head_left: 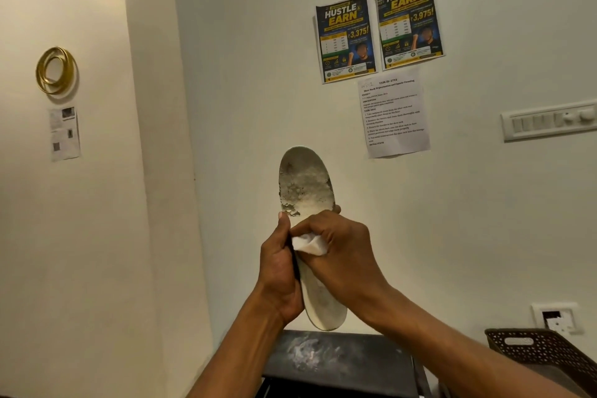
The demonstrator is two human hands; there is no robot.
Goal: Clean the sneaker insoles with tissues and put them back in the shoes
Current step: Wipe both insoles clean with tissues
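A white insole [305, 184] stands upright in front of the wall, its upper half stained grey and flaking. My left hand [279, 268] grips its left edge at the middle, thumb up along the rim. My right hand [339, 252] holds a crumpled white tissue [310, 244] against the insole's middle, fingers curled over it. The heel end [326, 310] hangs below both hands. No shoes are in view.
A dark surface [339, 362] with a pale dusty smear lies just below the insole. A brown perforated basket [542, 355] sits at the lower right. Posters [378, 29] and a task sheet [394, 116] hang on the wall, with a switch panel [549, 121] to the right.
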